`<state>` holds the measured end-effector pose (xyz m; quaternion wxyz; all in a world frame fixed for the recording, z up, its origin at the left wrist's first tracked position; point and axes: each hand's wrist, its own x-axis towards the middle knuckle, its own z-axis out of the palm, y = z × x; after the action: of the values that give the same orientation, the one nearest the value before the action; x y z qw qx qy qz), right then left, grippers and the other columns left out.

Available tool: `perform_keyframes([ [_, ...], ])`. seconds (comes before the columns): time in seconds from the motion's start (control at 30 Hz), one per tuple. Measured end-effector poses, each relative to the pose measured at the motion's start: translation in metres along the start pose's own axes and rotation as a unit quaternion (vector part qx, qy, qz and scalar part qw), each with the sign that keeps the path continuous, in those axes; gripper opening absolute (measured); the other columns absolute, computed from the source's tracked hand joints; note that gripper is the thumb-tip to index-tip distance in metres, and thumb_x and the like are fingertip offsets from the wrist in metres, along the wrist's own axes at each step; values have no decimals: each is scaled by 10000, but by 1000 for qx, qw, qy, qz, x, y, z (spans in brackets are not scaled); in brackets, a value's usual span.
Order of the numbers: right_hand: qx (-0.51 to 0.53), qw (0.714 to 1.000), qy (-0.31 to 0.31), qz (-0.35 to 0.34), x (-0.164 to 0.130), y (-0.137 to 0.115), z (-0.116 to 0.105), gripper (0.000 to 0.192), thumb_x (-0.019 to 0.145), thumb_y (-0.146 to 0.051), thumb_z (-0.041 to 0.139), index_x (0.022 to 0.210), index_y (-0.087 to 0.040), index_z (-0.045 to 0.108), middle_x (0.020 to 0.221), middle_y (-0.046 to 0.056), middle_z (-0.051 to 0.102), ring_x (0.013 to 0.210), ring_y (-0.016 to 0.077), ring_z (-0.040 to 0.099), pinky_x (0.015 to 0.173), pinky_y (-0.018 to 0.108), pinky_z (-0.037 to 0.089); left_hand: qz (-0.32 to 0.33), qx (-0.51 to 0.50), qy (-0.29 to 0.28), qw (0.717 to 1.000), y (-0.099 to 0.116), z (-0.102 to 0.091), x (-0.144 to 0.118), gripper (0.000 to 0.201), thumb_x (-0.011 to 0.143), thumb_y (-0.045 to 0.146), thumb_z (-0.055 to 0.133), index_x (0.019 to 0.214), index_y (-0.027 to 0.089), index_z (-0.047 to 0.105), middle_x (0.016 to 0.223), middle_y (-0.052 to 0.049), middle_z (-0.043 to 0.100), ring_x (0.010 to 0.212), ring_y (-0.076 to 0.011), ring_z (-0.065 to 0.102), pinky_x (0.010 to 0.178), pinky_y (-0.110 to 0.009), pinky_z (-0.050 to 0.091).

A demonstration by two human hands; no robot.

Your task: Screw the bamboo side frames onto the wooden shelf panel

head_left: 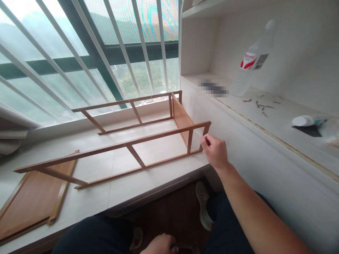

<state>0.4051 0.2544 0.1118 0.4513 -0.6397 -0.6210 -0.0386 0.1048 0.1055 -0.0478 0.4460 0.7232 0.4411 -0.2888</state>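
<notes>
My right hand (215, 150) pinches a thin, shiny metal rod (197, 133) beside the near right corner of a wooden frame (132, 140). The rod's kind is too small to tell. The brown frame lies on its side on the white window ledge (119, 176): two ladder-like sides joined at the right end by a wooden board (182, 118). At the bottom edge, low between my legs, my left hand (161, 244) is curled closed. Its fingers are partly cut off, and whatever they hold, if anything, cannot be made out.
A loose wooden panel (39, 197) lies at the ledge's left. On the right shelf (291, 130) stand a clear bottle (247, 67), several small screws (261, 106) and a white tube-like container (307, 120). A blurred-out dark object (213, 87) lies there too. Barred windows rise behind.
</notes>
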Motion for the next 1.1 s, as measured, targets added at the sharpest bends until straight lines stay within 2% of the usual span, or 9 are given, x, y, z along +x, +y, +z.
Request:
perform_keyframes([
  [0.17, -8, 999, 30, -20, 6, 4, 6, 408, 1011, -386, 488, 638, -223, 458, 547, -14, 493, 528, 137, 389, 581, 296, 259, 3, 8, 1, 1000, -2, 1, 2, 440, 885, 391, 507, 1187, 203, 766, 1183, -173, 765, 1093, -373, 726, 942, -469, 577],
  [0.37, -33, 999, 12, -8, 7, -2, 5, 432, 1018, -393, 454, 620, -227, 433, 561, 8, 520, 540, 144, 388, 586, 300, 254, -1, 11, 2, 1000, -5, 4, 3, 438, 890, 405, 498, 1182, 219, 767, 1182, -155, 769, 1090, -347, 727, 936, -444, 575],
  [0.53, -59, 998, -9, 11, 7, -4, 3, 443, 1023, -404, 431, 619, -226, 457, 585, 32, 563, 558, 153, 415, 601, 305, 261, 5, 6, 0, 1000, -3, 3, 2, 454, 883, 406, 488, 1176, 204, 769, 1177, -170, 767, 1089, -363, 725, 931, -458, 574],
  [0.87, -73, 997, 1, 6, 8, -7, 6, 454, 1003, -404, 463, 589, -216, 466, 584, 35, 573, 551, 145, 396, 595, 317, 242, 1, 21, -10, 1000, 3, -2, -2, 460, 900, 382, 474, 1209, 195, 759, 1210, -167, 757, 1124, -356, 713, 966, -455, 564],
  [0.97, -26, 999, 0, 36, 8, -11, 8, 464, 984, -410, 487, 563, -214, 479, 553, 28, 560, 535, 141, 400, 589, 313, 264, 1, 19, -9, 1000, 3, -2, -2, 462, 902, 394, 480, 1222, 201, 752, 1220, -166, 753, 1130, -360, 708, 973, -463, 560],
  [1.03, 46, 996, -7, 76, 7, -14, 9, 463, 972, -435, 512, 567, -212, 529, 512, 15, 540, 512, 140, 424, 574, 303, 296, 0, 19, -12, 1000, 2, -2, -1, 458, 901, 391, 481, 1218, 202, 753, 1216, -167, 754, 1133, -363, 706, 979, -466, 555],
  [1.1, 143, 981, -22, 130, 6, -18, 10, 451, 954, -470, 551, 589, -208, 594, 461, -3, 514, 470, 138, 446, 545, 292, 329, 0, 20, -15, 1000, 2, -1, 0, 449, 901, 381, 481, 1206, 202, 757, 1206, -166, 758, 1129, -363, 708, 976, -461, 555],
])
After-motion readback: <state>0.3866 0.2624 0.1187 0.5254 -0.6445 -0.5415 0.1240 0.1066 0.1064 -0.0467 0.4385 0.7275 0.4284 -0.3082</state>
